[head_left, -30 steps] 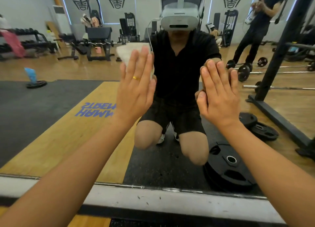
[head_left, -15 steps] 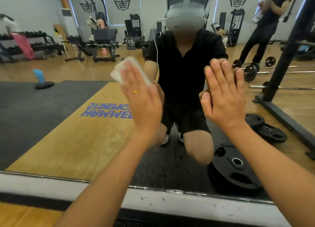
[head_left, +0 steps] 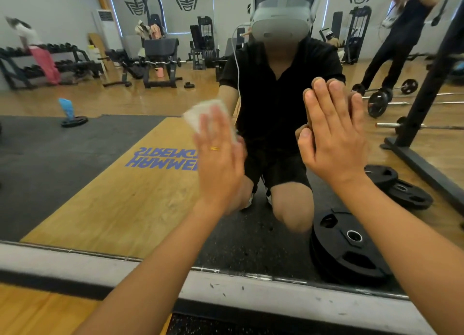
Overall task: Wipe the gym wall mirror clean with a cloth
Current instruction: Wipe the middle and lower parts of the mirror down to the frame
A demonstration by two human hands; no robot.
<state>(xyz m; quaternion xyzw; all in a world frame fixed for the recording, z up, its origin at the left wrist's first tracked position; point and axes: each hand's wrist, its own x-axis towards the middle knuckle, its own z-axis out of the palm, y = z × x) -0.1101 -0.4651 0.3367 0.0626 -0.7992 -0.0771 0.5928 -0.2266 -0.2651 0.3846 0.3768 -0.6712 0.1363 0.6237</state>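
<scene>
The wall mirror fills the view down to its grey bottom frame. My left hand, with a gold ring, presses a white cloth flat against the glass at the centre; the cloth sticks out above my fingertips and looks blurred. My right hand rests flat on the mirror to the right, fingers together and pointing up, holding nothing. The reflection shows me kneeling in black clothes, wearing a headset.
Reflected in the glass are black weight plates at lower right, a dark rack post, barbells, benches, a dumbbell rack and other people. Wooden floor lies below the mirror frame.
My left hand has slid the cloth downward and to the right across the glass. My right hand has stayed pressed on the mirror in much the same place.
</scene>
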